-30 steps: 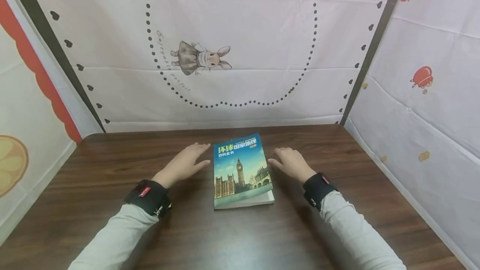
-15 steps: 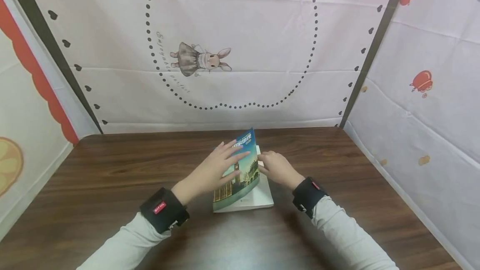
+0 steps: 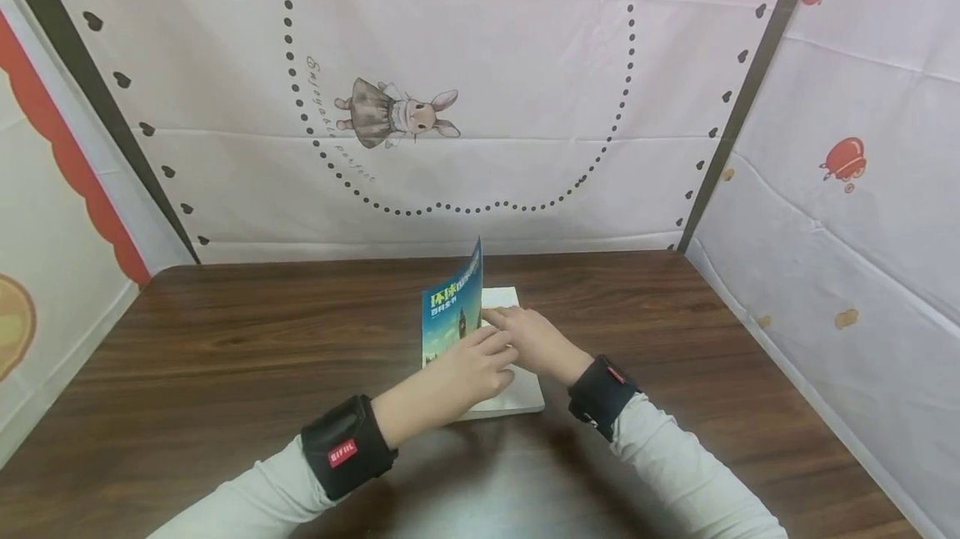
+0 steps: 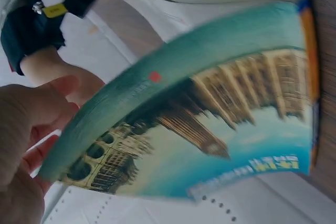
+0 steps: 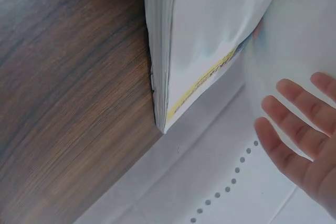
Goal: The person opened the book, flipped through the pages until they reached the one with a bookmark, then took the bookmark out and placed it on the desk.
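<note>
A book with a blue-green cover (image 3: 442, 322) showing a clock tower lies on the table, its front cover lifted nearly upright. Beneath the cover a white page (image 3: 517, 397) is exposed. My left hand (image 3: 465, 376) reaches across in front of the cover, loosely bent fingers at its free edge; the left wrist view shows the fingertips right at the cover's corner (image 4: 52, 174). My right hand (image 3: 536, 343) is over the white page, partly overlapped by the left. In the right wrist view, the right hand's fingers (image 5: 291, 121) are extended and spread beside the pale inside of the cover.
The dark wooden table (image 3: 262, 339) bears the book near its far edge. A white printed cloth (image 3: 525, 64) hangs behind the table, with more cloth panels (image 3: 862, 231) at both sides. Black bands (image 3: 348, 447) wrap both wrists.
The front cover has risen from flat to nearly upright, its free edge swinging left. My left hand has moved right across the book; my right hand has moved left over the page.
</note>
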### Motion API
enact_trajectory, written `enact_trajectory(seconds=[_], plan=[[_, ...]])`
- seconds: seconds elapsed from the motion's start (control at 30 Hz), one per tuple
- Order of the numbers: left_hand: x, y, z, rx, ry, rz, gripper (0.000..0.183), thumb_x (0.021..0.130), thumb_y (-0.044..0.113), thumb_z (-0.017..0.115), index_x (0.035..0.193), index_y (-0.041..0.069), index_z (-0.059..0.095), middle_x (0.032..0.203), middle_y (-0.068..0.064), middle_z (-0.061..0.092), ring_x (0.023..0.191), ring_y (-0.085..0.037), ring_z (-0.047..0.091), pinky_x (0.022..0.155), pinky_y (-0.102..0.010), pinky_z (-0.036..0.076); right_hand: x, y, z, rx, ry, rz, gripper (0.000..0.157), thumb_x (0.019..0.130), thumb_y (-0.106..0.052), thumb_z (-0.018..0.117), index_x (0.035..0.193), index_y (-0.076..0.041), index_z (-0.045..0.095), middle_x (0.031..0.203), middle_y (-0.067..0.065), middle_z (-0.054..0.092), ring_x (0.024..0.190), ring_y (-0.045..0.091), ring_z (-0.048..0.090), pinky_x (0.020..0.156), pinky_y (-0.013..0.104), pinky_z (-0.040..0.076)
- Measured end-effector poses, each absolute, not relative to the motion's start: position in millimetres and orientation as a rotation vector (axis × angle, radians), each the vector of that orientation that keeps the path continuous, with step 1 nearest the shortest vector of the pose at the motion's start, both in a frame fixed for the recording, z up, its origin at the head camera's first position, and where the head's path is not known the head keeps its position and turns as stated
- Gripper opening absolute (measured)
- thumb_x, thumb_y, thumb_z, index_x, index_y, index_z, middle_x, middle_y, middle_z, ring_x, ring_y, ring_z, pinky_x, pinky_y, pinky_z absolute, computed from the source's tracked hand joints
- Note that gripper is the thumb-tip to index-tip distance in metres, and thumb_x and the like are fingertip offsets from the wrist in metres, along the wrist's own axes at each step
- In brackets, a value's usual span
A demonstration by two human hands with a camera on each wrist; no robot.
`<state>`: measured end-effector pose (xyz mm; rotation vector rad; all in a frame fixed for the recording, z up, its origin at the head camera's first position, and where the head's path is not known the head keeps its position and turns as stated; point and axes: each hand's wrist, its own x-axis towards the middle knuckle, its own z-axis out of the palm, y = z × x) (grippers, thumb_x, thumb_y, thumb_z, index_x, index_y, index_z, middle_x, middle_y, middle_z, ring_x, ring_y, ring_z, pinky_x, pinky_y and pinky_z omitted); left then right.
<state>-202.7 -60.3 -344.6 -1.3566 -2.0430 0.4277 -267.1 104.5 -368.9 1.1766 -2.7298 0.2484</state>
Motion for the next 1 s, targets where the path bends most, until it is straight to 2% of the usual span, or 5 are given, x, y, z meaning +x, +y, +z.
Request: enact_trajectory(seconds=[0.23,0.3,0.47,0.67,1.0], plan=[[-198.7,-82.2,-343.8,-1.177,-2.037,0.640,0.036,0.066,0.028,0.084,0.100,0.023,0.073,0.133,0.001,0.056,0.133,-0.022,0.041,0.110,-0.036,0.033,-258.2,122.5,-373.1,1.119,-2.971,0.243,0.053,0.087,-0.032,0.066,0.132,-0.008,0.053,0.127,0.012,0.062,0.117,0.029,0.058,0.097,0.045,0.048],[-197.2,-87.4,-346.0,-1.164,-2.062,0.673,0.031,0.068,0.023,0.082,0.098,0.022,0.073,0.134,0.001,0.056,0.137,-0.023,0.038,0.112,-0.037,0.031,-254.9,128.3,-374.8,1.111,-3.027,0.239,0.054,0.085,-0.033,0.069,0.130,-0.008,0.055,0.126,0.012,0.062,0.118,0.028,0.058,0.098,0.044,0.047],[-192.2,-98.6,-354.7,-1.150,-2.185,0.688,0.022,0.072,0.019,0.078,0.093,0.021,0.074,0.123,0.002,0.064,0.128,-0.020,0.049,0.106,-0.034,0.039,-246.7,137.4,-376.1,1.095,-3.118,0.245,0.062,0.077,-0.035,0.077,0.128,-0.007,0.057,0.130,0.011,0.060,0.118,0.027,0.058,0.100,0.042,0.047],[-182.4,-110.6,-362.3,-1.093,-2.443,0.641,0.026,0.074,0.017,0.077,0.100,0.020,0.073,0.114,0.001,0.069,0.119,-0.018,0.058,0.100,-0.034,0.045,-241.0,139.3,-380.3,1.199,-3.103,0.106,0.077,0.073,-0.042,0.078,0.133,-0.004,0.051,0.140,0.013,0.050,0.130,0.027,0.047,0.106,0.044,0.040],[-165.9,-128.6,-376.6,-0.880,-2.848,0.177,0.030,0.086,0.012,0.065,0.116,0.008,0.066,0.122,-0.013,0.064,0.118,-0.030,0.058,0.096,-0.052,0.046,-241.6,141.0,-380.8,1.217,-3.165,0.143,0.079,0.072,-0.040,0.079,0.136,-0.006,0.048,0.142,0.011,0.048,0.131,0.026,0.046,0.107,0.043,0.039]])
